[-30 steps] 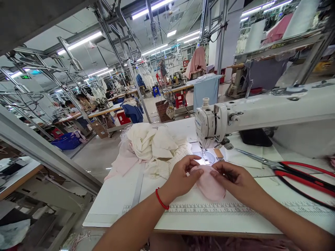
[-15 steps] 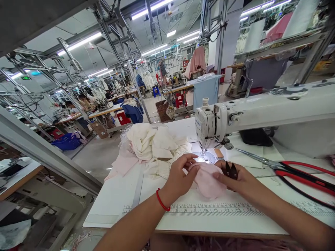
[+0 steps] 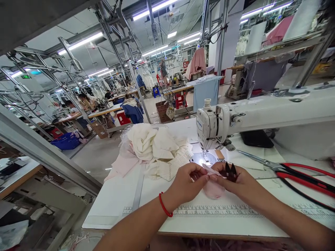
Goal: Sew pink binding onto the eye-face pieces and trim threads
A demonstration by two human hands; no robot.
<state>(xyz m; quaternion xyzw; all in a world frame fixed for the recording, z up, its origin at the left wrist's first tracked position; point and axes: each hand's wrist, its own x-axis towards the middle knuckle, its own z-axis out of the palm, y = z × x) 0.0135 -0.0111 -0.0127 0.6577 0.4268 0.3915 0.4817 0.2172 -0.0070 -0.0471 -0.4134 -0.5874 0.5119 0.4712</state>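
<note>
Both hands pinch a small pink fabric piece just in front of the sewing machine. My left hand, with a red cord at the wrist, is closed on its left side. My right hand is closed on its right side, thumb close to the other thumb. Dark thread snips sit in my right hand too, blades pointing up. The fabric's lower part hangs over the table ruler, and its upper edge is bunched between the fingers. Lit by the machine lamp, the needle plate lies just beyond the hands.
A heap of cream fabric with pink pieces lies left of the machine. Large red-and-black scissors rest at the right, blades toward the machine. Behind them is a black flat object. A ruler strip runs along the table's front.
My hands have drawn together, thumbs now nearly touching. The pink fabric, spread out before, is gathered at its top between the fingers. The snips stay in my right hand.
</note>
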